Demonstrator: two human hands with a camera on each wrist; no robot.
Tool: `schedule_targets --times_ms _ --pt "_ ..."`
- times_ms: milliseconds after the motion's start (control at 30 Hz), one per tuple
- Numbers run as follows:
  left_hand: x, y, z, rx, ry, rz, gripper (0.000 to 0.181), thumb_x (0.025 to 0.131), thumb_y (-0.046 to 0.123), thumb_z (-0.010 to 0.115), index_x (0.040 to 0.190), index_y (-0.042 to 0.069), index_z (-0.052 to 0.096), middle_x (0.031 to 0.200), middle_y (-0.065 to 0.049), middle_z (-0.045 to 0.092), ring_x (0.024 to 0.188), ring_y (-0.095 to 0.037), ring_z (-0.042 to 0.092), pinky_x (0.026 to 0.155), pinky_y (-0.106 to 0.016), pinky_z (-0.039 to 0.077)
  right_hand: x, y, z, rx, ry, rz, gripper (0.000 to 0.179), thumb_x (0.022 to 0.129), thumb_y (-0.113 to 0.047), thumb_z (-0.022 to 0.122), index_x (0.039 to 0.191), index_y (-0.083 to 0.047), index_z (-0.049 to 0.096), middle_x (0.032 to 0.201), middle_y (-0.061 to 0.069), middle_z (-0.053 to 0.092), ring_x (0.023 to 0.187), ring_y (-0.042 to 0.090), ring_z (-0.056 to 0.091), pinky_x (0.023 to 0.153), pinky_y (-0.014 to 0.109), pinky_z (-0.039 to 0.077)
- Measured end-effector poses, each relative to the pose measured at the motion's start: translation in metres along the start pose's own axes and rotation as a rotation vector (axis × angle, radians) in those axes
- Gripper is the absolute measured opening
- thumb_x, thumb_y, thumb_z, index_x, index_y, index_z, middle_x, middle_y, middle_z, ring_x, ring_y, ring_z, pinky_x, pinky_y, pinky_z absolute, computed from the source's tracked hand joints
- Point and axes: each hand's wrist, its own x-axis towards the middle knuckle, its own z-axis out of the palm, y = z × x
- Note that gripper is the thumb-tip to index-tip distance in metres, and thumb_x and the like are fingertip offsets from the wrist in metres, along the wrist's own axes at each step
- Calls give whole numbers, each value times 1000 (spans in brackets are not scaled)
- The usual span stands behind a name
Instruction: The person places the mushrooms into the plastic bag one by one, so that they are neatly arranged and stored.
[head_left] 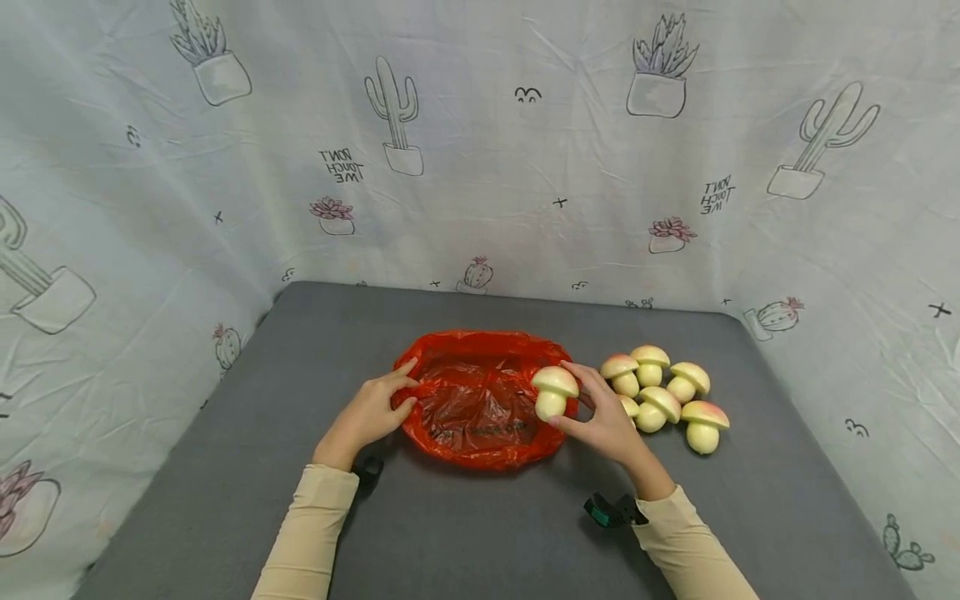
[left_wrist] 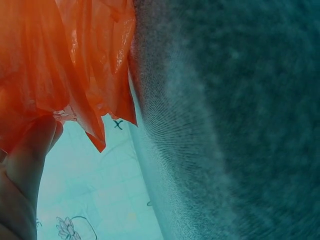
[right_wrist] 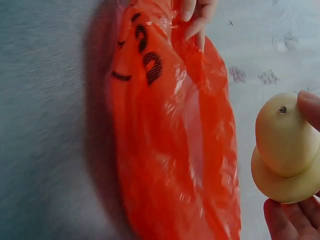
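A red plastic bag [head_left: 480, 454] lies with its mouth spread wide on the grey table. My left hand [head_left: 377, 408] holds the bag's left rim; the left wrist view shows a finger [left_wrist: 32, 160] against the crinkled plastic [left_wrist: 95, 60]. Over the right side of the opening, my right hand [head_left: 603, 421] pinches a toy mushroom [head_left: 553, 392] between thumb and fingers. Its stem is pale and its cap has a reddish tint. In the right wrist view, the mushroom [right_wrist: 285, 145] appears stem up, beside the bag [right_wrist: 160, 165] with its black print.
Several similar mushrooms [head_left: 658, 408] are grouped on the table right of the bag, one partly behind my right hand. The grey table [head_left: 480, 533] ends at a white cloth [head_left: 480, 167] printed with potted cacti. A dark strap [head_left: 611, 510] is at my right wrist.
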Motion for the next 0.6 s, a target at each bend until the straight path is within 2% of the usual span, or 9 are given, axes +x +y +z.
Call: schedule_targets --times_ms 100,133,200,300,400,433,467,600 --pt "0 -1 0 5 -3 1 29 87 11 63 113 -2 66 144 -15 46 108 -34 61 89 -46 50 13 -3 5 27 -20 21 78 78 -16 77 145 -15 37 141 7 42 126 26 45 99 47 44" --pt "-1 -1 0 3 -5 -2 29 87 11 63 114 -2 66 144 -15 45 103 -34 63 87 -46 51 17 -4 7 24 -21 25 78 79 -19 78 145 -17 38 142 5 42 127 25 45 99 48 43" --pt "-1 -1 0 5 -7 -2 29 87 10 63 114 -2 66 144 -15 46 108 -34 61 87 -46 51 25 -5 12 33 -30 32 77 79 -24 78 145 -20 38 142 1 42 128 22 44 101 50 42" --pt "-2 -1 0 -7 -17 -8 29 88 10 63 114 -2 67 144 -16 45 108 -34 61 84 -45 51 35 -5 19 38 -50 21 78 79 -27 78 145 -17 39 141 -1 44 126 21 45 101 49 41" --pt "-3 0 -1 -1 -20 -5 28 87 11 63 113 -1 67 144 -15 46 115 -35 58 90 -46 50 45 -5 26 57 -86 14 79 78 -26 78 145 -12 38 140 1 44 124 21 48 101 46 42" --pt "-3 0 -1 -2 -20 -6 28 88 11 63 113 -1 67 144 -15 45 114 -35 58 89 -45 50 48 -6 28 61 -98 13 79 78 -26 78 145 -12 37 140 2 44 124 22 49 101 46 43" --pt "-3 0 -1 -7 -23 -12 28 88 11 63 113 -1 67 145 -14 45 107 -35 62 85 -44 52 51 -6 29 56 -108 14 79 78 -26 78 145 -11 37 141 3 44 123 22 49 101 45 43" --pt "-2 1 -2 -3 -19 -20 28 88 11 63 113 0 67 144 -14 45 106 -34 62 85 -44 52 64 -11 37 39 -151 27 79 79 -29 77 146 -15 37 143 3 42 124 23 49 101 46 43"
